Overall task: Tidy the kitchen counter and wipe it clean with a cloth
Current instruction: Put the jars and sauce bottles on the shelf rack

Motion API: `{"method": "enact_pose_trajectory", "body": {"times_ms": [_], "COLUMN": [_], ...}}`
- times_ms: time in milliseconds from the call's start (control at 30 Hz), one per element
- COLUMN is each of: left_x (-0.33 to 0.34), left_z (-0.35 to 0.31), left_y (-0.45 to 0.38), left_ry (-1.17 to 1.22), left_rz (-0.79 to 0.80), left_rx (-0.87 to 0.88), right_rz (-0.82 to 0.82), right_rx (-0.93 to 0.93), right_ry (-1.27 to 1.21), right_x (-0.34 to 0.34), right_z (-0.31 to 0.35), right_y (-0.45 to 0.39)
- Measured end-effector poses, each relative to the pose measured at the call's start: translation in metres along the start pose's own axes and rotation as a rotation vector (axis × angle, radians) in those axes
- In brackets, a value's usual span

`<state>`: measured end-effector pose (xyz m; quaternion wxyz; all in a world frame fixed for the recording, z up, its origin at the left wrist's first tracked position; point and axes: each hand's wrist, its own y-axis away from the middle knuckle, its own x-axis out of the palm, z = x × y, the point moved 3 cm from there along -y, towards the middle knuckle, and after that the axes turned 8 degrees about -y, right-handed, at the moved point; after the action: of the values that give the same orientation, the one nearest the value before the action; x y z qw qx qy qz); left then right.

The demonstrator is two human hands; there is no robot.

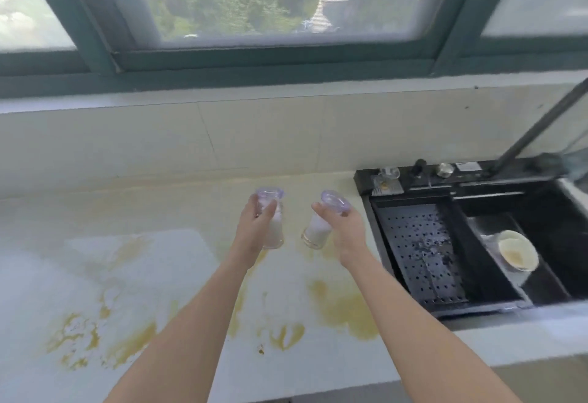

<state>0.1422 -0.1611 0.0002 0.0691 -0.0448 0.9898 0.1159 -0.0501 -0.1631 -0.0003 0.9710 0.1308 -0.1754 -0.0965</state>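
Two clear glass jars with pale purple lids and white contents are held over the counter. My left hand (256,227) grips the left jar (276,234) near its top, and the jar stands about upright. My right hand (345,230) grips the right jar (315,232), which tilts with its lid toward the right. Whether the jar bases touch the counter I cannot tell. The pale counter (143,275) carries yellow-brown stains (343,310) in front of and below both jars. No cloth is in view.
A black sink (541,211) lies at the right, with a perforated drain tray (420,253) and a dirty white bowl (517,251) in the basin. A dark faucet arm (541,122) slants above it. A tiled wall and a window close off the back.
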Motion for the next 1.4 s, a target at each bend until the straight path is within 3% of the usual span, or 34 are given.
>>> {"method": "enact_pose_trajectory", "body": {"times_ms": [167, 267, 500, 733, 1067, 1267, 1400], "left_x": [0.124, 0.214, 0.406, 0.579, 0.761, 0.869, 0.942], "left_z": [-0.042, -0.064, -0.088, -0.126, -0.149, -0.176, -0.205], "left_y": [0.032, 0.067, 0.15, 0.235, 0.262, 0.236, 0.202], "left_ry": [0.076, 0.048, -0.048, -0.042, -0.079, -0.034, 0.017], "left_rz": [0.194, 0.344, 0.451, 0.618, 0.872, 0.935, 0.929], "left_rx": [-0.029, 0.012, 0.126, 0.245, 0.238, 0.299, 0.313], "right_rz": [-0.058, -0.189, -0.388, -0.612, -0.796, -0.774, -0.709], "right_rx": [-0.182, -0.196, -0.198, -0.293, -0.397, -0.378, -0.393], "right_ry": [0.046, 0.034, -0.167, -0.004, 0.011, -0.139, -0.082], "right_x": [-0.112, -0.195, -0.384, -0.564, -0.711, -0.787, -0.831], "right_z": [0.068, 0.104, 0.161, 0.219, 0.265, 0.314, 0.362], "right_y": [0.028, 0.056, 0.124, 0.194, 0.217, 0.164, 0.109]}}
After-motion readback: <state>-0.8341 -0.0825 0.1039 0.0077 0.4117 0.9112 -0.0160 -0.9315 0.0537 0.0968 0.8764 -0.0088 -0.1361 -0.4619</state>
